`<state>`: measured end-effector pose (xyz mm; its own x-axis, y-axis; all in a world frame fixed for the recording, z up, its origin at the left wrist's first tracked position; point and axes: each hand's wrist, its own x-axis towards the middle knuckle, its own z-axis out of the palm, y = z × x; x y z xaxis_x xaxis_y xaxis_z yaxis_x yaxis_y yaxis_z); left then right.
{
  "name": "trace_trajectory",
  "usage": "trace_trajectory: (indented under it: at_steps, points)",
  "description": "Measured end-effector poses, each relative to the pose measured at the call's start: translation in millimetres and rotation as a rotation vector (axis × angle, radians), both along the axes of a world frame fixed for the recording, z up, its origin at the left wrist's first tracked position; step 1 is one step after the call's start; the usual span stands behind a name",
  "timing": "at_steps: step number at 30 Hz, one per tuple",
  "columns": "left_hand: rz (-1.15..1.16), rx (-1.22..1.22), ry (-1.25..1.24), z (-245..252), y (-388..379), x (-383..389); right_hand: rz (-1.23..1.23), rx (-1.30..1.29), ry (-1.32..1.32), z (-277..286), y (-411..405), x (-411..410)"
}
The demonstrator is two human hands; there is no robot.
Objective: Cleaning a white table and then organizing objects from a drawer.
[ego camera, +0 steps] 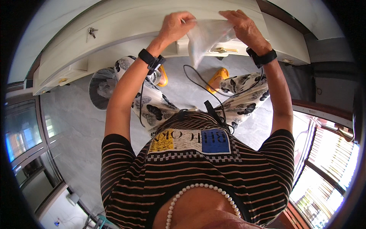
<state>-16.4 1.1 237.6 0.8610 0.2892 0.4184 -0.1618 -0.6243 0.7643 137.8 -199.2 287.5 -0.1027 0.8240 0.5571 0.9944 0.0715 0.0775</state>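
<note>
A translucent plastic bag (210, 38) hangs between my two hands, its upper edge stretched and its lower corner drooping to a point. My left hand (177, 26) pinches the bag's left upper corner between thumb and fingers. At the other upper corner, my right hand (243, 28) grips the plastic, its fingertips blurred. Both hands are above the front edge of a low white cabinet (128, 21). Behind the bag, a drawer front with a gold-coloured handle (224, 50) is partly covered. What the bag holds, if anything, is too blurred to tell.
A bunch of keys (92, 32) lies on the cabinet top at left. Beside my left leg stands a dark mesh waste bin (100, 88) with a plastic liner. A black cable (197, 77) loops in front of me, above the grey floor (183, 86). Yellow slippers (218, 78) are on my feet.
</note>
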Motion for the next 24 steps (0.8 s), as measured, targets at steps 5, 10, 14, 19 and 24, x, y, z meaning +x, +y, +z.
trace_trajectory:
  at_steps: [5, 10, 14, 19, 24]
  points:
    - [0.297, 0.460, -0.447, 74, 2, -14, -0.323, 0.126, 0.065, 22, 11, -1]
    - [0.155, 0.376, -0.201, 43, 11, -33, -0.334, 0.359, -0.076, -3, -5, -5]
    - [-0.032, 0.376, -0.106, -25, 6, -50, -0.351, 0.067, 0.152, -76, -41, -6]
    - [-0.103, 0.391, -0.032, -57, 3, -57, -0.413, -0.052, 0.257, -98, -50, -16]
    - [-0.119, 0.376, 0.027, -55, 2, -64, -0.426, -0.156, 0.342, -109, -58, -8]
